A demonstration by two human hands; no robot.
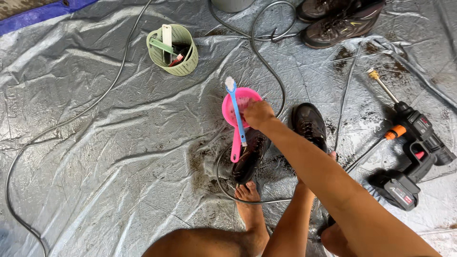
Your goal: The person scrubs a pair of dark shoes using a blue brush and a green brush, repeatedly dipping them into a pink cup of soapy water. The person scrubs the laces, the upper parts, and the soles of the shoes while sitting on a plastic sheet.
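Note:
My right hand (258,114) reaches forward over a pink scoop bowl (243,97), fingers curled down at its rim. A blue brush (236,112) with white bristles lies across the bowl, its handle unbroken just left of my fingers; whether I grip anything is unclear. Below the bowl lies a muddy black shoe (250,159), and a second black shoe (309,124) sits to its right. My left hand (332,155) is mostly hidden behind my right arm. Only its fingertips show, at the heel of that second shoe.
A green basket (173,50) with tools stands at the back left. A black pressure-washer gun (419,143) lies at the right. A grey hose (266,66) loops over the grey tarp (95,143). Brown boots (340,21) sit at the back. My bare foot (247,195) is near the shoe.

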